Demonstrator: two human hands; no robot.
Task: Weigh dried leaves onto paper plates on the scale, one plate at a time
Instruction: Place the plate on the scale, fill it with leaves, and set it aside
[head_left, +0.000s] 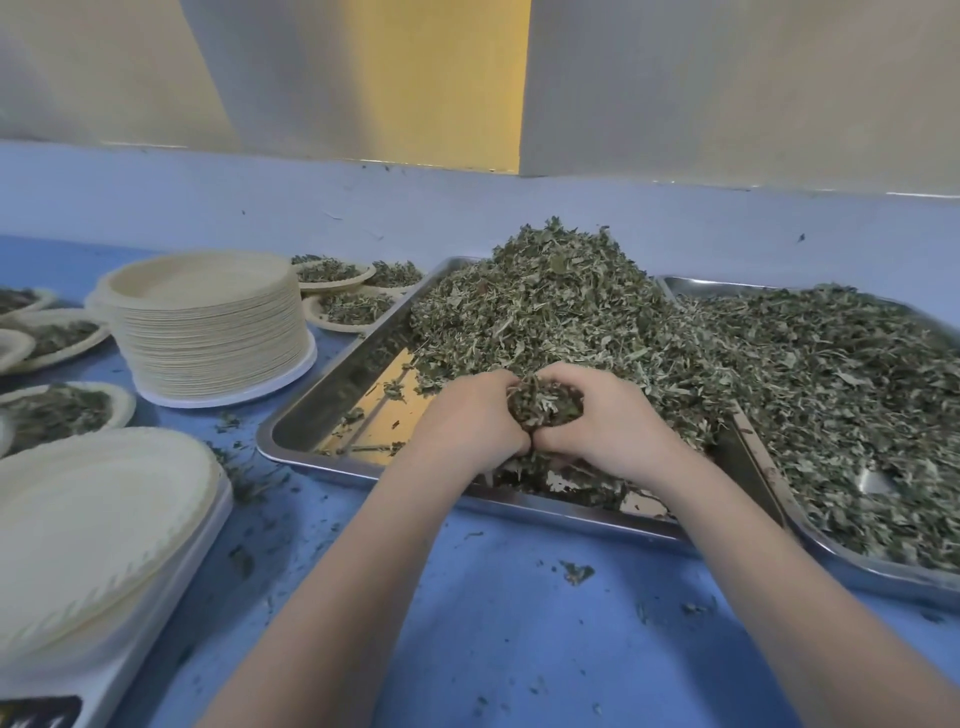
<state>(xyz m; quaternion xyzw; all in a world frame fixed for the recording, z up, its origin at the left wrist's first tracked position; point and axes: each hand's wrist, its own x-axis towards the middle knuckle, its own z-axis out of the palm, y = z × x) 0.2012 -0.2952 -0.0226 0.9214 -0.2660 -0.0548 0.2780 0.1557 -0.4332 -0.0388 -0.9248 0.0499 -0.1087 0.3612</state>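
Note:
A big heap of dried green leaves (561, 306) fills a steel tray (311, 410) in the middle of the blue table. My left hand (467, 421) and my right hand (618, 421) meet over the tray's near side, knuckles together, fingers curled round one shared clump of leaves (545, 405). An empty paper plate (88, 519) lies on the white scale (171, 587) at the lower left, apart from both hands.
A tall stack of paper plates (208, 332) stands left of the tray. Several plates filled with leaves (353, 306) lie behind it and along the left edge. A second steel tray of leaves (841, 395) sits at the right. Loose crumbs dot the blue table (519, 623).

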